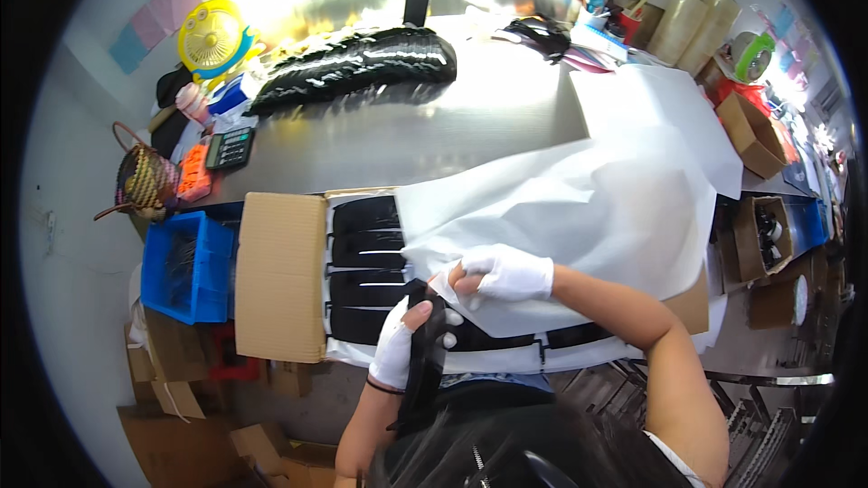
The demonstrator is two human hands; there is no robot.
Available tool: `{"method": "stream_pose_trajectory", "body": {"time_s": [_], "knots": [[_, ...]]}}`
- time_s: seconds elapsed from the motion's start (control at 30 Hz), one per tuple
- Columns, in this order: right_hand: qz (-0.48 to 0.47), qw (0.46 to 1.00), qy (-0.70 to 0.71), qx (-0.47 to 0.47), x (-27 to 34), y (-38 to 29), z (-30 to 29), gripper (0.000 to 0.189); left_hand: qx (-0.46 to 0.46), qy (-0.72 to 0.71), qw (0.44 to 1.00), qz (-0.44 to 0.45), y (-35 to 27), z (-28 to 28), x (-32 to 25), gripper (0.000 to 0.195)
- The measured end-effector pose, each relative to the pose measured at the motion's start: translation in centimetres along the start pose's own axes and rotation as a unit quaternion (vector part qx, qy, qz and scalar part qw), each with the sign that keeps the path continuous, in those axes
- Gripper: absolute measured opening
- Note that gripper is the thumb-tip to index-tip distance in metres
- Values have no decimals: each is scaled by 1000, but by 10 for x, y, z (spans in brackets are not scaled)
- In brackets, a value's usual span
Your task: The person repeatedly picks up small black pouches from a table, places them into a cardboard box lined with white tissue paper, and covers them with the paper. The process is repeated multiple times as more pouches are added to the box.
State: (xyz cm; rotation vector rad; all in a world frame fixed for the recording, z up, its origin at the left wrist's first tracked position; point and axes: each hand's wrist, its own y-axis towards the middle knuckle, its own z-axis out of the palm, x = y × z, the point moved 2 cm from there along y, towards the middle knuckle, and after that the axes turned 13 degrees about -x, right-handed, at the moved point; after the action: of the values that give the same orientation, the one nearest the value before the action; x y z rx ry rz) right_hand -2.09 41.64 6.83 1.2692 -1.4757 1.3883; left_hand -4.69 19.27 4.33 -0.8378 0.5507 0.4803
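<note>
My left hand, in a white fingertip-less glove, grips a long black curved piece upright close to my body. At its upper end my right hand, gloved the same way, pinches a small white piece; whether it is cloth or a corner of the sheet I cannot tell. Under both hands is an open cardboard box with its left flap folded out. Flat black pieces lie in rows in it on white lining. A thin white sheet covers the box's middle and right.
On the metal table lie a shiny black bundle, a calculator and a tub of orange pieces. A blue bin stands left of the box. Small cartons are at the right, and a yellow fan behind.
</note>
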Motion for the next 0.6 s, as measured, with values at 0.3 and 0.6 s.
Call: {"method": "stream_pose_trajectory", "body": {"time_s": [0.3,0.6], "knots": [[-154,790,-577,-136,-46,44,20,65,-192,79,973,101,-70,-94,-16,55],[-170,790,-575,-130,-24,103,58,71,-113,-43,980,159,-85,-98,-55,51]]}}
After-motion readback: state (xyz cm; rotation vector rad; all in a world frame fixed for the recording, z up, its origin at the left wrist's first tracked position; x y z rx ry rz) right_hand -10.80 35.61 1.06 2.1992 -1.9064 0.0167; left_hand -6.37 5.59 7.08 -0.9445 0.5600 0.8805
